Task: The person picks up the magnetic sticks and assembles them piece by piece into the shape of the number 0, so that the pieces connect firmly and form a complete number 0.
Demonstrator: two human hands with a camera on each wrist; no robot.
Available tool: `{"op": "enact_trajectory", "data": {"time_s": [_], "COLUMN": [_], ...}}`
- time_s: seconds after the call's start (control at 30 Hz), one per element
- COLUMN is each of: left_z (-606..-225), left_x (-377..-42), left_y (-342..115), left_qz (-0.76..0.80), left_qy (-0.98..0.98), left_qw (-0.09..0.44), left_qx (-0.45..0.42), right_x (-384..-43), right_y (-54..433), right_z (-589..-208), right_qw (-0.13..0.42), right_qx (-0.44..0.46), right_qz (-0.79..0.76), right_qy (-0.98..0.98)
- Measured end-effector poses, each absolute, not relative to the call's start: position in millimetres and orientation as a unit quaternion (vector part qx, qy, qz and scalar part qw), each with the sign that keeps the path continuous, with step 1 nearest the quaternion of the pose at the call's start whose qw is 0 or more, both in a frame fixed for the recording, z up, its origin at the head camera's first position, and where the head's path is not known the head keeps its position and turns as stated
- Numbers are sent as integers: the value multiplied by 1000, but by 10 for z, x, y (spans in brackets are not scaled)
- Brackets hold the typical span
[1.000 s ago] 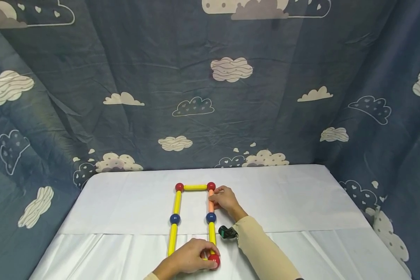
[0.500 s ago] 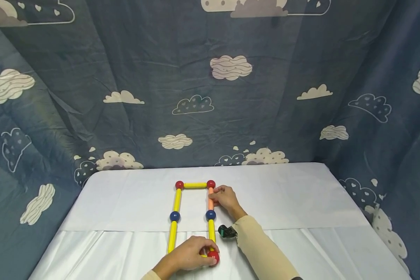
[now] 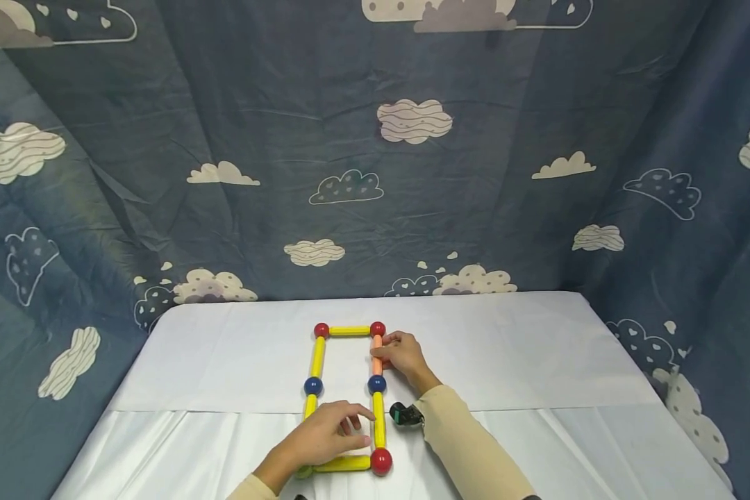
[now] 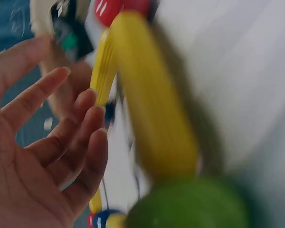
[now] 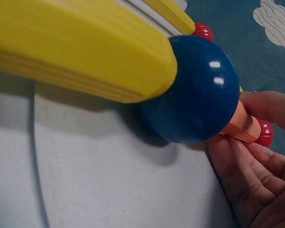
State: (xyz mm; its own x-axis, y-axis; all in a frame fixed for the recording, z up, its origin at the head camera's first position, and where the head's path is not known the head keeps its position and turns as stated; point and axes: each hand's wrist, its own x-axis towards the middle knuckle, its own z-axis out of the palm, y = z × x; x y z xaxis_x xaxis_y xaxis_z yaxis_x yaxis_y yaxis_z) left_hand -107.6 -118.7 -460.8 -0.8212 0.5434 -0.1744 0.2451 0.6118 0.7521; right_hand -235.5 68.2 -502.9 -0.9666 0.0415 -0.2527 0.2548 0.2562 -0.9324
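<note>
A long rectangle of rods and balls lies on the white cloth. My right hand point(image 3: 405, 355) pinches the orange rod point(image 5: 243, 124) on its right side, between a red ball point(image 3: 378, 329) and a blue ball point(image 3: 377, 384). My left hand point(image 3: 326, 436) hovers over the near end, its fingers loosely bent and holding nothing. Below it lies the near yellow rod point(image 3: 344, 463), running from a green ball point(image 4: 190, 204) to a red ball point(image 3: 381, 461). Another yellow rod point(image 3: 378, 420) joins that red ball to the blue one. My left hand partly covers the left yellow rod point(image 3: 311, 405).
A second blue ball point(image 3: 313, 386) and another red ball point(image 3: 321, 330) stand on the left side of the rectangle. The white cloth point(image 3: 506, 354) spreads around it. Behind hangs a dark curtain point(image 3: 475, 208) with cloud prints.
My left hand has let go of the near red ball and moved up and left, uncovering the near yellow rod. My right hand keeps its pinch on the orange rod.
</note>
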Motion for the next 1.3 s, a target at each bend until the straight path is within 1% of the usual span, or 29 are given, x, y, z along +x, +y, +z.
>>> {"op": "enact_trajectory", "data": {"time_s": [0.07,0.23,0.3,0.37,0.43,0.5,0.6,0.77,1.07,1.3], "left_z": [-4576,-4608,-4652,-4700,-4752,-4800,-4842,-4875,-4896,-4925], "left_x": [-1143,-1354,-1434,-1495,-1535,-1555,-1566,-1575,-1561,-1546], "left_y": [-1273,-1520,-1607,-1676,-1721,-1746,-1758,-1760,-1714,-1692], "left_qz": [382,376,377,378,385,398,428,457,465,444], "left_qy": [887,921,925,925,921,914,900,885,881,892], "left_qw": [169,50,29,34,54,73,85,82,82,83], "left_qx": [199,89,41,10,-4,-7,2,17,13,10], "right_x": [-2356,-2347,-2340,-2334,-2323,-2310,-2304,-2318,-2328,-2305], "right_y": [679,659,650,648,651,653,652,661,708,729], "right_z": [-5028,-5020,-5019,-5018,-5013,-5010,-4999,-4979,-4957,-4986], "right_qw": [87,82,81,81,83,82,79,81,96,88], "right_qx": [96,106,111,116,118,112,107,113,127,109], "right_qz": [-598,-586,-584,-585,-587,-589,-588,-579,-562,-553], "right_qy": [791,799,800,799,796,796,798,803,811,821]}}
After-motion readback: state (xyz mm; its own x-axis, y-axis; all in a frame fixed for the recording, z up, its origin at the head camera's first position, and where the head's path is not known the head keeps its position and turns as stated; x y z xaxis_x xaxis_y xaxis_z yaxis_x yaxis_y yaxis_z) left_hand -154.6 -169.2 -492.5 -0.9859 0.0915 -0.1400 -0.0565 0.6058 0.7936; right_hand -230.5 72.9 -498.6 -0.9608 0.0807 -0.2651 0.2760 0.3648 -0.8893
